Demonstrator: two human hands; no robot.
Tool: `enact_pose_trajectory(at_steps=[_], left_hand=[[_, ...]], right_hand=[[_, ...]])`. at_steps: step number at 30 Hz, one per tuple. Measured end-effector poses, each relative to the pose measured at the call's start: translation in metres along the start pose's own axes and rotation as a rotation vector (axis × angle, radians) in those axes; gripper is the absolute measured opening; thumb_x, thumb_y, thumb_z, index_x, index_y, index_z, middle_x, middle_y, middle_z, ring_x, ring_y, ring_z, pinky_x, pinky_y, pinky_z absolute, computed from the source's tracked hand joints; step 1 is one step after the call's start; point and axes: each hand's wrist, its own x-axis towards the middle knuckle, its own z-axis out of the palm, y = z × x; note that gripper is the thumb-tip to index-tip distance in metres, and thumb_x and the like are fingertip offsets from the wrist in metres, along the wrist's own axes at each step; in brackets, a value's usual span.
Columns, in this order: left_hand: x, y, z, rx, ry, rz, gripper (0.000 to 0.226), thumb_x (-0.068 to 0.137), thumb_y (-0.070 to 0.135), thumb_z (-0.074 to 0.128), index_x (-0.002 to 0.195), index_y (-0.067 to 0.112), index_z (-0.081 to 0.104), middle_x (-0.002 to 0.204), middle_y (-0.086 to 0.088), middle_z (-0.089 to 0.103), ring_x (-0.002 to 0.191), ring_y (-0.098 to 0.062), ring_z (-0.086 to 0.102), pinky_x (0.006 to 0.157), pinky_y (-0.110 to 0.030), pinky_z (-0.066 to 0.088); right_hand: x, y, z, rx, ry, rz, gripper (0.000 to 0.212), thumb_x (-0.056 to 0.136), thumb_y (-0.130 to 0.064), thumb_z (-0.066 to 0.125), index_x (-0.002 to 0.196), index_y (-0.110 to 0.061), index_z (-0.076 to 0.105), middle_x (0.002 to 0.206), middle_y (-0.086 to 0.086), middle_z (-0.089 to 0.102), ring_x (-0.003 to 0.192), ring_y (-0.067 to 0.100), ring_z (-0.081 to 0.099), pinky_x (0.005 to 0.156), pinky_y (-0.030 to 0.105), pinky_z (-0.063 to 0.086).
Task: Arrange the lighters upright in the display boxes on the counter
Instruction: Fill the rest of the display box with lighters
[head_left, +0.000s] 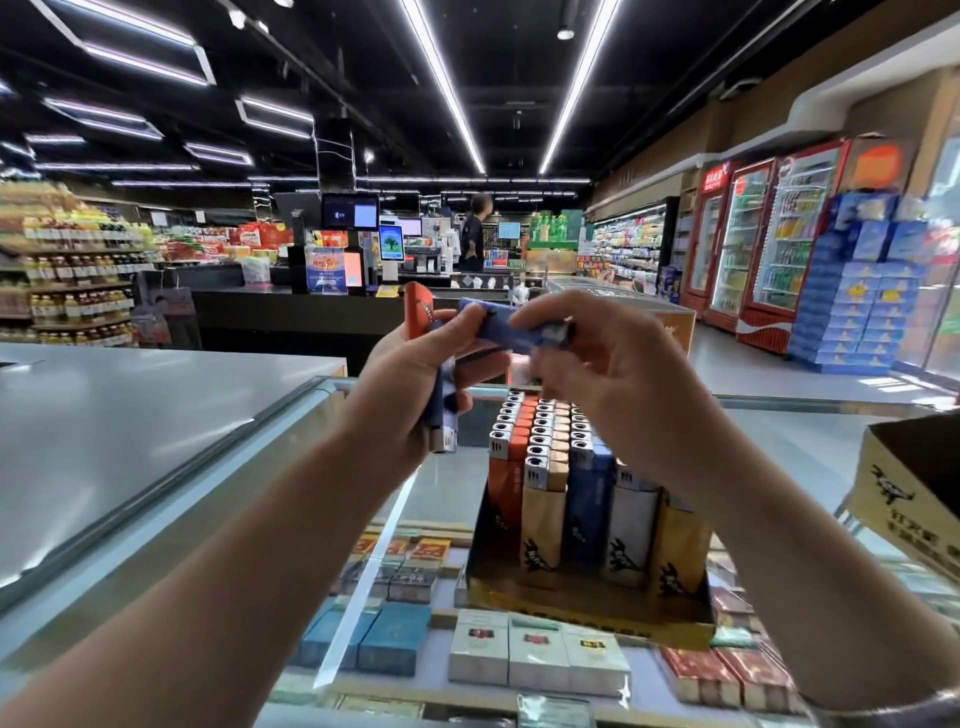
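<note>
Several lighters (441, 395) sit bunched in your left hand (415, 384) as stock, metal heads down. Your right hand (597, 364) pinches a blue lighter (519, 330) lying sideways, likely turning it upright for the nearly full box (587, 608) on the counter (441, 499).

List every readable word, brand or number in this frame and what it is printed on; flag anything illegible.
None reads reliably.
Red drinks cooler: white script logo low on its base, too blurred to quote.
Red cooler header sign: characters, blurred.
Cardboard box at right: dark characters, unreadable.
Lighters in the display box: vertical print, too small.
Cigarette packs under glass: labels blurred.
</note>
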Motion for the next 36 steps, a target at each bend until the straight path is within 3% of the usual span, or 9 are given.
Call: enact_pose_trajectory(at_steps=[2, 6, 11, 14, 19, 22, 27, 31, 36], left_hand=[[0.001, -0.004, -0.003, 0.035, 0.062, -0.006, 0.027, 0.078, 0.031, 0.063, 0.096, 0.011, 0.055, 0.064, 0.001, 0.066, 0.051, -0.009, 0.06, 0.039, -0.017, 0.042], [0.006, -0.008, -0.005, 0.005, 0.073, -0.042, 0.028, 0.08, 0.036, 0.061, 0.09, 0.014, 0.046, 0.055, 0.004, 0.049, 0.044, -0.008, 0.047, 0.041, -0.02, 0.042], [0.009, -0.008, -0.002, -0.091, 0.099, -0.071, 0.012, 0.093, 0.023, 0.051, 0.093, 0.011, 0.05, 0.063, 0.0, 0.055, 0.055, -0.011, 0.059, 0.056, -0.027, 0.053], [0.007, -0.007, 0.0, -0.146, 0.108, -0.082, 0.008, 0.093, 0.01, 0.048, 0.098, 0.007, 0.053, 0.071, -0.005, 0.061, 0.067, -0.016, 0.069, 0.061, -0.03, 0.056], [0.005, -0.003, 0.001, -0.162, 0.1, -0.069, 0.008, 0.092, 0.013, 0.048, 0.096, 0.009, 0.053, 0.078, -0.006, 0.073, 0.087, -0.023, 0.07, 0.065, -0.029, 0.057], [0.005, 0.0, 0.003, -0.113, 0.146, -0.034, 0.01, 0.088, 0.019, 0.05, 0.092, 0.01, 0.053, 0.078, -0.004, 0.074, 0.079, -0.014, 0.069, 0.07, -0.03, 0.05], [0.003, 0.002, 0.004, -0.148, 0.169, -0.067, 0.028, 0.069, 0.03, 0.06, 0.085, 0.009, 0.053, 0.071, -0.006, 0.072, 0.066, -0.014, 0.068, 0.071, -0.029, 0.053], [0.0, 0.0, 0.005, -0.148, 0.163, -0.129, 0.031, 0.068, 0.029, 0.066, 0.084, 0.007, 0.053, 0.064, -0.006, 0.064, 0.052, -0.011, 0.057, 0.051, -0.021, 0.052], [-0.001, -0.002, 0.006, -0.138, 0.17, -0.157, 0.026, 0.076, 0.028, 0.064, 0.087, 0.007, 0.052, 0.057, -0.004, 0.064, 0.047, -0.012, 0.059, 0.048, -0.022, 0.052]], right_hand=[[0.0, 0.005, -0.012, 0.152, 0.095, 0.057, 0.029, 0.088, 0.003, 0.052, 0.089, -0.025, 0.059, 0.079, 0.005, 0.062, 0.067, 0.03, 0.061, 0.057, 0.039, 0.055], [-0.009, 0.016, -0.034, 0.369, 0.158, 0.178, 0.026, 0.093, 0.002, 0.042, 0.087, -0.013, 0.063, 0.079, 0.01, 0.063, 0.064, 0.018, 0.062, 0.061, 0.027, 0.057], [-0.015, 0.022, -0.046, 0.358, 0.136, 0.245, 0.019, 0.089, 0.002, 0.051, 0.092, -0.016, 0.054, 0.068, -0.001, 0.066, 0.059, 0.014, 0.063, 0.055, 0.024, 0.056], [-0.015, 0.017, -0.05, 0.357, 0.152, 0.162, 0.02, 0.084, 0.004, 0.056, 0.086, -0.015, 0.059, 0.065, -0.006, 0.066, 0.058, 0.012, 0.061, 0.051, 0.022, 0.053], [-0.021, 0.01, -0.044, 0.18, 0.025, 0.039, 0.033, 0.081, 0.005, 0.061, 0.092, -0.025, 0.065, 0.073, -0.003, 0.065, 0.061, 0.013, 0.06, 0.054, 0.021, 0.053], [-0.022, 0.007, -0.036, -0.009, -0.068, -0.003, 0.035, 0.08, 0.0, 0.066, 0.089, -0.033, 0.065, 0.079, -0.007, 0.066, 0.072, 0.009, 0.063, 0.061, 0.019, 0.053], [-0.024, 0.006, -0.03, -0.197, -0.249, 0.033, 0.023, 0.079, -0.005, 0.07, 0.088, -0.026, 0.07, 0.077, -0.008, 0.065, 0.071, 0.006, 0.057, 0.064, 0.019, 0.047], [-0.024, 0.007, -0.028, -0.229, -0.335, 0.064, 0.018, 0.077, -0.005, 0.071, 0.088, -0.018, 0.071, 0.077, -0.002, 0.061, 0.071, 0.007, 0.052, 0.065, 0.02, 0.041], [-0.023, 0.007, -0.03, -0.225, -0.37, 0.106, 0.024, 0.077, -0.009, 0.072, 0.08, -0.029, 0.059, 0.074, -0.004, 0.059, 0.072, 0.007, 0.051, 0.065, 0.021, 0.041]])
